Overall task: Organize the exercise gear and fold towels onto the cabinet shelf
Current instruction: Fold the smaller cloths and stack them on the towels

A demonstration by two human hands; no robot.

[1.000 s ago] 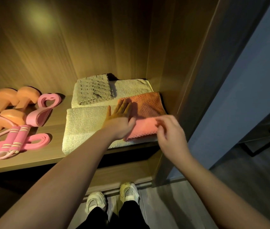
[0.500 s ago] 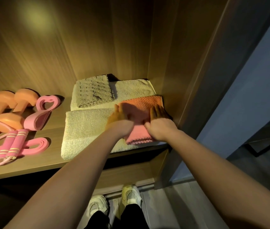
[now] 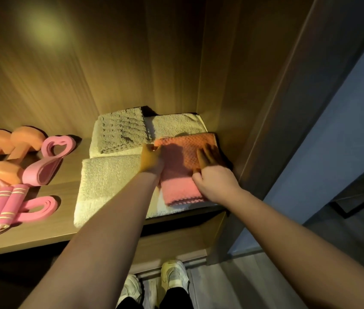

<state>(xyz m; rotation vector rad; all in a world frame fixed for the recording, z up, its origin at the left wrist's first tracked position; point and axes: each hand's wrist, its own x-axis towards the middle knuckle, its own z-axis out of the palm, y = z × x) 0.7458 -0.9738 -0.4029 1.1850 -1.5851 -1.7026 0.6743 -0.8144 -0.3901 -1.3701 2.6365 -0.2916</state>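
I'm getting warm yellow light from above, glare blob upper left on back panel (image 3: pixel 132 63). Shelf (image 3: pixel 42 233) bright, space under it near black. Left hand (image 3: pixel 151 160) glows orange; right hand (image 3: pixel 215 181) has fingers in shade. Dark hand shadow across pink towel (image 3: pixel 177 181). Fingertips soft. Door frame (image 3: pixel 288 130) leans, wide-angle stretch at right edge.

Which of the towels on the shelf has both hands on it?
The pink towel, at the right, under the left hand and right hand. It lies on the beige towel; the grey towel lies farther back, to the left.
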